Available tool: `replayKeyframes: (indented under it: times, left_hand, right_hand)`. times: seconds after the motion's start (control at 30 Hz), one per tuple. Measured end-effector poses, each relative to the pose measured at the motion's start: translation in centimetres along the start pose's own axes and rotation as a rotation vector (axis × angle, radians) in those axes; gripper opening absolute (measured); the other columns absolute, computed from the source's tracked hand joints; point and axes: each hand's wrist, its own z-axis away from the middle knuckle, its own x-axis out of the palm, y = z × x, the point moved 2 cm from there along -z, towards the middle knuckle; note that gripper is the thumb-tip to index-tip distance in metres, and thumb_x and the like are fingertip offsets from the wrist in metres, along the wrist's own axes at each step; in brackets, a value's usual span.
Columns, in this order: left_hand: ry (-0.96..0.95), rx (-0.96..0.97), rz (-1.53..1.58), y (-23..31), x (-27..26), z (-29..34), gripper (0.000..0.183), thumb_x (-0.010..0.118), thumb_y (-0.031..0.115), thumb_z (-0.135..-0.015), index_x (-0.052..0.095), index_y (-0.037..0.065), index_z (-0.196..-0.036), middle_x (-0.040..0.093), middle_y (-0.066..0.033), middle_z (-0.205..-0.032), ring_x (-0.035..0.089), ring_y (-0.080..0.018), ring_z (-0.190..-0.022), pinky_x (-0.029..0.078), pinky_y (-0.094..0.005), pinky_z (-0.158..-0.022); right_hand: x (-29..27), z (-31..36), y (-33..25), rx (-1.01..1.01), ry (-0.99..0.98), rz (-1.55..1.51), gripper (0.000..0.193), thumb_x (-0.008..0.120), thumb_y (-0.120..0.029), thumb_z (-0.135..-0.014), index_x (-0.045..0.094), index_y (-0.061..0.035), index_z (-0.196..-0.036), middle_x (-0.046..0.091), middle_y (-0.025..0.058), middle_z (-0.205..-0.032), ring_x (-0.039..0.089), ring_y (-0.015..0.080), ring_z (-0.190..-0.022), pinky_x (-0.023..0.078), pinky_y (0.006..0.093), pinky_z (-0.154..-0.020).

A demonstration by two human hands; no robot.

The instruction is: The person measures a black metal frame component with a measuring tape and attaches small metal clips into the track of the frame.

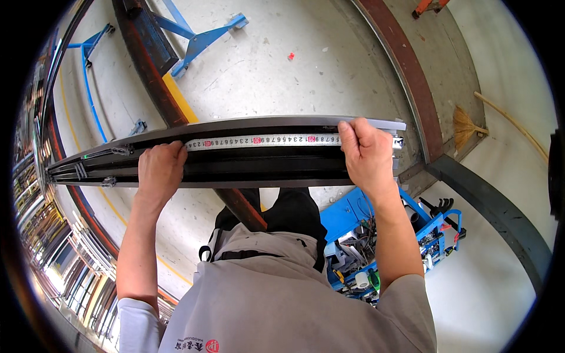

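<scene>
A long dark metal profile (265,167) with lengthwise grooves runs across in front of me, its cut end at the right and its far end receding to the left. Along its upper groove lies a white measuring tape (235,142) with black and red marks. My left hand (162,169) is closed over the tape on the profile, fingers curled under and out of sight. Near the profile's right end my right hand (366,150) is closed, pressing the tape into the groove. The tape's end shows just beyond that hand. Dark clumps (122,150) sit on the profile's left part.
A blue cart (347,215) full of tools stands below the right arm. Dark beams (159,88) cross beneath the profile, near a blue stand (200,47). A straw broom (469,123) leans at the right. Stacked profiles (70,253) fill the left side.
</scene>
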Motion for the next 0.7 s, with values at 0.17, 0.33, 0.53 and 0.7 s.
replayKeyframes:
  times: [0.17,0.33,0.53,0.7]
  left_hand:
    - [0.009,0.011,0.013,-0.1,0.2,0.0,0.023,0.060,0.019,-0.097,0.065,0.004,-0.081,0.067,-0.0193,-0.073,0.066,-0.0412,-0.076,0.051,-0.0518,-0.071]
    - [0.006,0.018,0.023,-0.2,0.2,0.1,0.018,0.061,0.015,-0.096,0.065,0.000,-0.086,0.066,-0.0220,-0.076,0.065,-0.0429,-0.075,0.050,-0.0500,-0.069]
    - [-0.014,-0.025,0.074,-0.5,0.3,-0.1,0.021,0.060,0.017,-0.096,0.066,0.003,-0.083,0.064,-0.0182,-0.066,0.065,-0.0416,-0.070,0.051,-0.0499,-0.068]
    - [-0.062,-0.042,0.042,-0.3,-0.1,0.0,0.023,0.060,0.020,-0.097,0.065,0.003,-0.083,0.067,-0.0210,-0.076,0.066,-0.0424,-0.078,0.052,-0.0525,-0.072]
  right_hand:
    - [0.6,0.1,0.0,0.208,0.053,-0.150,0.014,0.056,-0.009,-0.103,0.060,0.0020,-0.096,0.058,0.0138,-0.059,0.059,0.0247,-0.051,0.045,0.0355,-0.051]
    - [0.4,0.7,0.3,0.506,0.017,-0.569,0.015,0.048,-0.011,-0.107,0.058,0.0012,-0.108,0.060,0.0067,-0.062,0.059,0.0109,-0.054,0.046,0.0293,-0.050]
    - [-0.8,0.8,1.1,0.101,-0.075,-0.154,0.013,0.065,-0.011,-0.098,0.063,-0.0036,-0.109,0.062,0.0075,-0.069,0.060,0.0202,-0.058,0.048,0.0350,-0.055]
    - [-4.5,-1.4,-0.4,-0.506,-0.197,0.493,0.028,0.080,-0.016,-0.078,0.069,-0.0077,-0.102,0.062,0.0063,-0.086,0.062,0.0279,-0.080,0.051,0.0407,-0.071]
